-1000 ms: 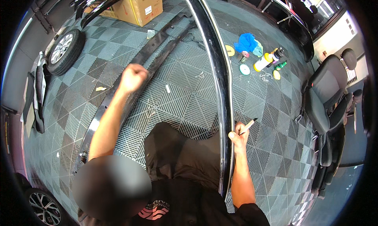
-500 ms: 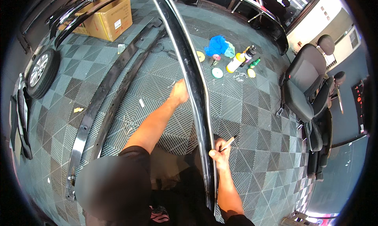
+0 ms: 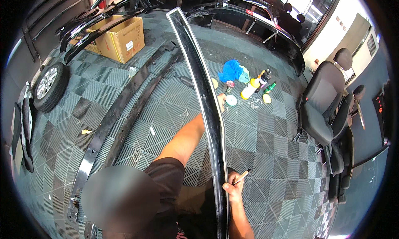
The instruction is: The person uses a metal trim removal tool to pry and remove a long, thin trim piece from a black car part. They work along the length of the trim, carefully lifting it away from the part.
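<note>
Long glossy black trim strip point(image 3: 206, 97), narrow and gently curved, stretching from the far end near the top of the view down to the lower edge, over a grey patterned tile floor point(image 3: 266, 139). Surface shiny, with a pale highlight along its right edge and reflections down its length; upper tip rounded and slightly wider. Held up off the floor, not lying flat. Right hand point(image 3: 234, 188) wrapped on the strip's lower part from the right side, fingers clenched round the edge, with a thin brown stick point(image 3: 242, 177) gripped between them and poking out to the right. Left hand point(image 3: 222, 101) reaching forward behind the strip halfway up, mostly hidden by it; grasping or merely touching, cannot tell. Beyond that hand, on the floor: blue cloth point(image 3: 231, 70), white bottle point(image 3: 251, 88), small round pads. Two more black strips point(image 3: 120, 110) flat on the floor to the left, well apart.
</note>
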`<state>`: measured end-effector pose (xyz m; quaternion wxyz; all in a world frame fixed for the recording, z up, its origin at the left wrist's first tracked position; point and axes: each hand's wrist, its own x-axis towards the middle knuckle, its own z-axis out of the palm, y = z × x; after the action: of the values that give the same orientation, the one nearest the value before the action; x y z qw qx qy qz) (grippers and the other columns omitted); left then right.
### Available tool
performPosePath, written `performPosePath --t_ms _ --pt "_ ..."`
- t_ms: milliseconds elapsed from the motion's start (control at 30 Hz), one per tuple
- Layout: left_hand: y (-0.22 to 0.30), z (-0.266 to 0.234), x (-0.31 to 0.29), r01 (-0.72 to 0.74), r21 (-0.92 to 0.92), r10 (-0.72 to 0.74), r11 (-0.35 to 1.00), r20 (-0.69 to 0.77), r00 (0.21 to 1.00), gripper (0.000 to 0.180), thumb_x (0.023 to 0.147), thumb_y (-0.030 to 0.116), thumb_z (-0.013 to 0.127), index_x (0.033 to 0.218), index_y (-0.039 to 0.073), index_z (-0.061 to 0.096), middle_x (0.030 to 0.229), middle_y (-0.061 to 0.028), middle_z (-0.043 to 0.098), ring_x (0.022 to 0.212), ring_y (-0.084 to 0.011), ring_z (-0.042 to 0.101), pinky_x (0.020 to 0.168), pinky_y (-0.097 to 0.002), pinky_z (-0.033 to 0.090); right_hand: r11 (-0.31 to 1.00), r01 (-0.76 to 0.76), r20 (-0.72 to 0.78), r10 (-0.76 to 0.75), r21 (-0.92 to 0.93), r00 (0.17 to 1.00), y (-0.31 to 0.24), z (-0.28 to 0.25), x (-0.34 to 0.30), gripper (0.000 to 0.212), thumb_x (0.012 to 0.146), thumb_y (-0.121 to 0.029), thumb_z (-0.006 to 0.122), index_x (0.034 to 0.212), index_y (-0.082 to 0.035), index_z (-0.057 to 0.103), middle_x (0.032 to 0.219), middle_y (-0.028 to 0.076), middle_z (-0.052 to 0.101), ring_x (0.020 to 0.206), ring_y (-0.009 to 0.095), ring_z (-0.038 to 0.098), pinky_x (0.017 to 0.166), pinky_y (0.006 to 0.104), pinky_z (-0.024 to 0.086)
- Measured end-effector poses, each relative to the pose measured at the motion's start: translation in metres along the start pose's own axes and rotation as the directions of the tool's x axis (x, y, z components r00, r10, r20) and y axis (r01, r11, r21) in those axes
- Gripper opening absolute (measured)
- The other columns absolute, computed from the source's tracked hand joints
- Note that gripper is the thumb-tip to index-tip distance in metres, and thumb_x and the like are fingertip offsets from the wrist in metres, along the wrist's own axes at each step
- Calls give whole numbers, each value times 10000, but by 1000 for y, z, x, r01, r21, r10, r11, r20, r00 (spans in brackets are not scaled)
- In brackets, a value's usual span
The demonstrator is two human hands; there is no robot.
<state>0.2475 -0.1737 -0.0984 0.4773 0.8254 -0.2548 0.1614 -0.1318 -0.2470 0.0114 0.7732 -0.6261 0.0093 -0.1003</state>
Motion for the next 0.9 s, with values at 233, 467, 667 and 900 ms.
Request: performPosePath --t_ms 233,467,667,900 --pt "19 -68 15 267 -547 -330 793 -19 944 413 913 386 682 1207 97 679 1147 -104 705 1052 -211 675 821 -377 525 996 -48 42 45 76 998 8 2 5 497 709 -163 889 658 -127 397 620 -46 405 576 78 351 512 285 252" --pt "112 -237 39 40 -978 -261 -207 95 961 1206 823 944 171 1538 -16 317 1512 -285 456 1316 -489 505 1064 -632 431 991 -128 16 128 30 992 17 -14 -4 539 698 -213 909 656 -134 378 629 -61 375 583 74 331 522 285 238" --pt "91 -339 74 -62 -994 -261 -86 -37 965 887 921 855 193 1425 174 455 1322 -256 568 1123 -425 586 942 -606 491 999 -49 146 51 -17 988 20 1 -7 572 699 -247 920 651 -143 359 629 -63 345 597 90 311 537 304 234" --pt "78 -353 49 -110 -992 -317 -69 -83 945 717 1009 743 192 1314 209 561 967 -115 586 801 -268 526 728 -459 493 960 97 64 -83 -264 995 -21 16 45 514 993 -551 561 843 -65 492 705 27 516 582 88 373 546 275 340"
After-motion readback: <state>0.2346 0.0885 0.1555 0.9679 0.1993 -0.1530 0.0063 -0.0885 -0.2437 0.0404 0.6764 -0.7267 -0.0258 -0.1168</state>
